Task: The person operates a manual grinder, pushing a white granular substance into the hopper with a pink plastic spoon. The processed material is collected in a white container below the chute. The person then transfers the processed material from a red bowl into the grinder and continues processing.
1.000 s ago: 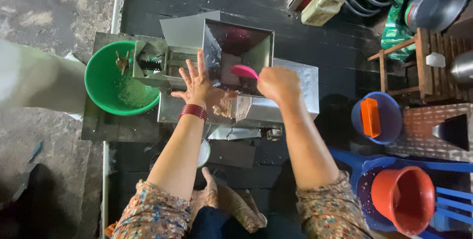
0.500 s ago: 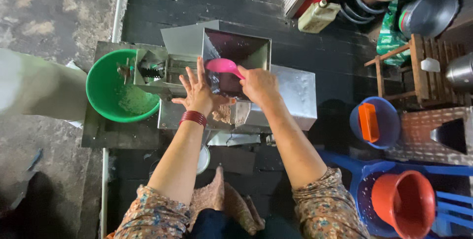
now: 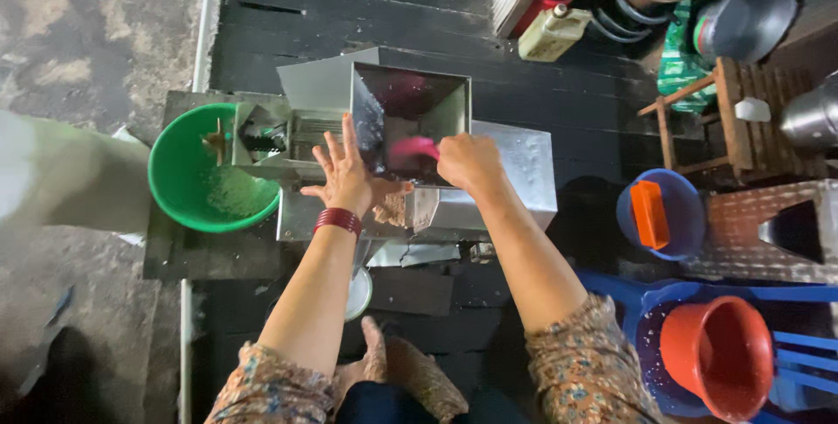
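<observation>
A steel grinding machine [image 3: 515, 188] with a square hopper [image 3: 410, 101] stands on dark boards in front of me. My right hand [image 3: 470, 165] grips a pink scoop [image 3: 412, 150] and holds it inside the hopper. My left hand [image 3: 343, 173] rests with fingers spread against the hopper's left side, a red band on its wrist. At the machine's left outlet sits a green bowl [image 3: 175, 188] holding pale ground mash. A tan lump lies on the machine just below my left hand.
At the right are a blue bowl [image 3: 685, 210] with an orange brush, a red bucket [image 3: 720, 354] in a blue tub, wooden stools and metal pots. A yellow jug [image 3: 552, 34] lies at the back. My feet are below the machine.
My right hand has carried the pink scoop from the hopper's right rim down and left into the hopper. My left hand has stayed against the hopper's side.
</observation>
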